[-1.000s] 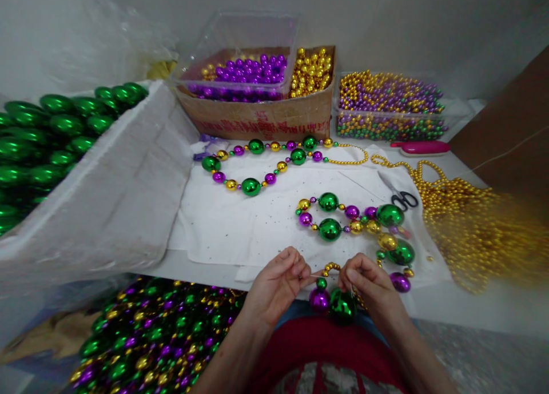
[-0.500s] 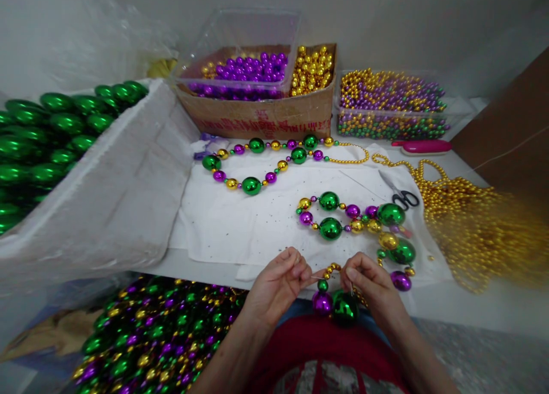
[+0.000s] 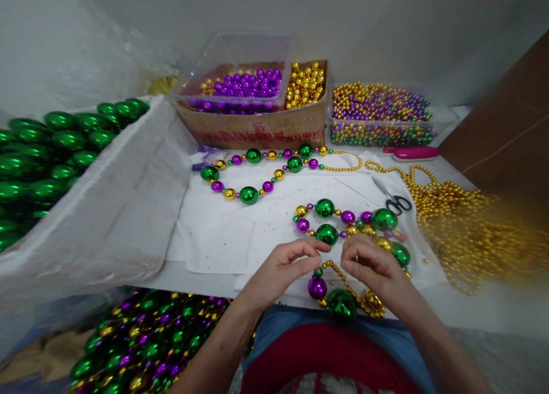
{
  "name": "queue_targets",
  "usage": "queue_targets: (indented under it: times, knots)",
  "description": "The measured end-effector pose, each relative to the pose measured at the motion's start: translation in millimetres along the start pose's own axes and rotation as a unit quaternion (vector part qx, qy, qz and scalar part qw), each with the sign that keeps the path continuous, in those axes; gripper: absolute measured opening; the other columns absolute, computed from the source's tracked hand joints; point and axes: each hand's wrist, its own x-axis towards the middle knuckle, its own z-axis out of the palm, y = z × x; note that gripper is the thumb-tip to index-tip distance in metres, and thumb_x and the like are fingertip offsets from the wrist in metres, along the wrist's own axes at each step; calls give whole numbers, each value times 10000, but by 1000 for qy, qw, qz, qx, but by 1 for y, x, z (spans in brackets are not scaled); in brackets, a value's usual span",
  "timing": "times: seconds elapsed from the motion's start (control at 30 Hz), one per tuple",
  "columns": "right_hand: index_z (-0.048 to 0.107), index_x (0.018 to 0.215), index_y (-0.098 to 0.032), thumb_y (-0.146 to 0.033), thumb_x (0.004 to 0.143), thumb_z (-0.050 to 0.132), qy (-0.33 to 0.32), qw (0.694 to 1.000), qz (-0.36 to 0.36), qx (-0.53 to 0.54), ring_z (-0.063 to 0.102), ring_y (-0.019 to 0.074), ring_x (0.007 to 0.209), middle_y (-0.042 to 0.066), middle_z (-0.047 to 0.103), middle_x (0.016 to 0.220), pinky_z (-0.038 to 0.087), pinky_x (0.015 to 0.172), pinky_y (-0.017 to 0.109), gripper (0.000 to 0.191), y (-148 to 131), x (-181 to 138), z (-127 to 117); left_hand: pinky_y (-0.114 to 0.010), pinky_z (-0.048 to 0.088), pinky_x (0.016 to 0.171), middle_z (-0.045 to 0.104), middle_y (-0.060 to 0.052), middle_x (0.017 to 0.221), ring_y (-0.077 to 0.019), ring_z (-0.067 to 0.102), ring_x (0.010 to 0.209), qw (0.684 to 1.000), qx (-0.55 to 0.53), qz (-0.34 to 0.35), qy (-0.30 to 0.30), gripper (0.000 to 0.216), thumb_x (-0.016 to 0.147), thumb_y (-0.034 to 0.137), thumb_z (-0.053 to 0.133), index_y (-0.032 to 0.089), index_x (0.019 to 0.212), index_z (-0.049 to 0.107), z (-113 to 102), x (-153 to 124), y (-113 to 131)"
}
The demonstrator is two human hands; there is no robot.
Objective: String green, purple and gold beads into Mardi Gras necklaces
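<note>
Above the near edge of the table, my left hand (image 3: 294,262) has its thumb and index finger apart, with nothing visible between them. Opposite it, my right hand (image 3: 371,262) curls its fingers in towards the thumb; whatever is in them, perhaps thread, is too small to see. Below and between both hands lies a bead necklace (image 3: 341,305) with a large green bead, a purple bead and a strand of small gold beads. More strung green, purple and gold beads (image 3: 327,234) lie just beyond my fingers.
Farther back lies another bead necklace (image 3: 249,195) on the white cloth (image 3: 214,234). Scissors (image 3: 397,204), a needle (image 3: 355,189) and a pink-handled tool (image 3: 416,152) are at right, beside piled gold strands (image 3: 463,228). Bead boxes (image 3: 257,128) line the back; a bin (image 3: 158,182) of green beads stands left.
My left thumb and index finger have parted from their pinch. Both hands have come higher over the table, and the thread ends seen between them before no longer show.
</note>
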Motion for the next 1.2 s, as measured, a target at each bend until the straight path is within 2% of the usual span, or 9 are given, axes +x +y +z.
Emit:
queue_targets:
  times: [0.2,0.4,0.7,0.8,0.9,1.07,1.1,1.13,1.2]
  knots:
    - [590,720,-192,-302,836,616,38,994,21,99,447,107,594,-30,519,653,327,533,237,162,-24,28,2,-266,417,725,645,-14,767,-135,558,744,998,48,15,-38,144,799,285,643,144,773,656,7,25,29]
    - [619,931,-206,-310,799,658,12,973,92,209,364,65,485,-45,511,681,242,415,198,173,-12,30,3,-268,422,708,631,-18,765,-133,548,735,993,82,68,42,165,820,300,624,142,776,645,4,30,23]
    - [617,652,-185,-141,821,622,36,994,-54,-92,517,131,713,-18,528,700,376,644,262,175,-25,48,26,-266,445,775,647,-25,850,-150,571,821,977,98,128,141,128,830,288,612,172,857,657,0,19,27]
    - [634,680,-189,-141,835,625,65,980,-97,-162,548,124,691,-20,592,694,385,637,260,162,-42,52,22,-244,446,813,631,-15,1022,-140,560,898,956,61,140,250,231,814,273,636,223,1039,616,-2,7,20]
    - [661,727,-184,-140,843,619,97,960,-167,-205,573,110,672,-21,640,701,410,636,250,131,-72,61,10,-226,450,771,635,-6,969,-137,564,860,934,41,122,333,174,829,307,616,228,984,618,6,-15,7]
    - [670,720,-133,-204,837,618,132,924,-290,-213,587,70,618,-37,635,646,426,566,182,146,-163,89,-2,-307,452,878,597,-56,1179,-203,569,1022,960,75,127,238,343,837,325,599,241,1167,558,27,-27,10]
    - [672,717,-109,-273,855,576,137,912,-313,-228,602,61,629,-46,619,623,418,564,159,235,-186,95,-2,-324,428,934,564,-56,1242,-211,543,1089,955,89,152,240,404,828,314,614,255,1217,522,28,-22,15]
    - [669,750,-39,-320,937,320,139,899,-328,-256,621,33,696,-56,593,626,386,622,151,485,-207,101,-2,-335,403,976,550,-53,1264,-214,521,1131,950,104,173,239,433,818,303,629,261,1232,507,27,-15,22]
    - [624,831,79,-504,848,-19,146,860,-382,-305,636,96,787,-71,538,710,402,652,227,867,-243,111,-2,-341,382,1001,587,-47,1198,-211,522,1130,946,135,195,222,380,802,289,653,246,1164,548,21,2,38]
